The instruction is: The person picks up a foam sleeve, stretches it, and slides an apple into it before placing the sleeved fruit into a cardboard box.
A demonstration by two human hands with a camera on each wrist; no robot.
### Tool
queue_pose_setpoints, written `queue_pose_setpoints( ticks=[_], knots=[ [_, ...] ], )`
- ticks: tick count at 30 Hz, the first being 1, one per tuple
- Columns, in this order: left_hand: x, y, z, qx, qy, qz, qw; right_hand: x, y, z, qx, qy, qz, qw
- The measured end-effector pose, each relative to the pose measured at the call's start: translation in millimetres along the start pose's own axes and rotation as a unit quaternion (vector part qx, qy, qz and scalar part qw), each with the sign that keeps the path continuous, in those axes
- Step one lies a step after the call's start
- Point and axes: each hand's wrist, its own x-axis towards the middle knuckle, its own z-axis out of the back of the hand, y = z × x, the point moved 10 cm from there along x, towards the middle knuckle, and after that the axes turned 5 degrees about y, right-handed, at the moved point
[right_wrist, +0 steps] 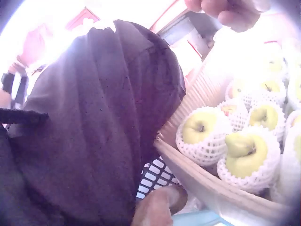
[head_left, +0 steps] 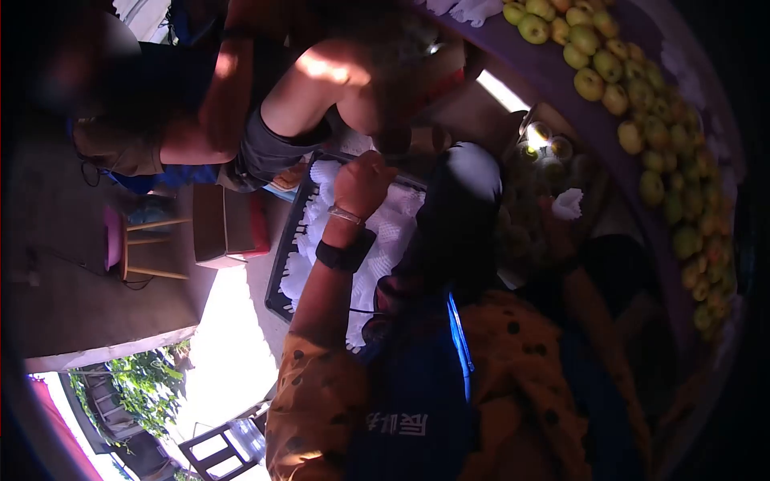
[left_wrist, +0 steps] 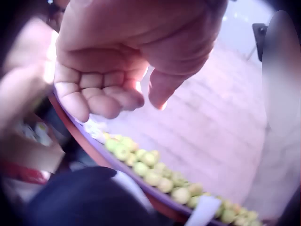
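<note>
My left hand is raised over a black crate filled with white foam nets. In the left wrist view its fingers curl loosely, the thumb stands apart, and the palm holds nothing. My right hand is in shadow at the near side of a cardboard box. A white foam net shows right beside its fingers. Inside the box sit several yellow-green apples in foam nets. Only the right fingertips appear at the top of the right wrist view, so I cannot tell what they grip.
A long heap of loose apples lies on a purple-edged surface at the right. My dark-trousered knee rises between crate and box. Another person sits across from me. A wooden stool and an open carton stand at the left.
</note>
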Motion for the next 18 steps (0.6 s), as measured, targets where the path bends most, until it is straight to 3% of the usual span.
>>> queue_pose_setpoints(
  ticks=[3, 7, 8, 11, 12, 14, 16, 18],
  knots=[
    [-19.9, 140.2, -8.4, 0.147, 0.012, 0.174, 0.974, -2.1, -7.9, 9.6, 0.073, -0.063, 0.012, 0.995],
    [-33.3, 220.1, -1.8, 0.227, -0.014, 0.312, 0.922, 2.5, -17.1, 10.5, 0.045, -0.029, -0.013, 0.998],
    [-29.9, 228.8, -3.3, 0.225, -0.015, 0.31, 0.924, 5.1, -29.8, 10.9, 0.042, -0.022, -0.027, 0.998],
    [-13.3, 248.9, -24.3, 0.149, -0.015, 0.162, 0.975, -4.8, -27.0, 16.0, 0.066, -0.048, -0.027, 0.996],
    [-9.5, 246.0, -27.3, 0.147, -0.012, 0.159, 0.976, -4.9, -29.5, 17.9, 0.065, -0.051, -0.029, 0.996],
    [-7.0, 254.2, -46.6, 0.13, 0.05, 0.228, 0.964, -3.4, -31.8, 19.9, 0.022, -0.042, -0.029, 0.998],
    [-0.9, 230.8, -51.2, 0.18, 0.058, 0.2, 0.961, -8.4, -30.1, 23.6, 0.058, -0.067, -0.013, 0.996],
    [-6.0, 232.0, -60.9, 0.184, 0.12, 0.29, 0.932, -10.7, -23.2, 27.4, 0.093, -0.089, 0.002, 0.992]
  ],
)
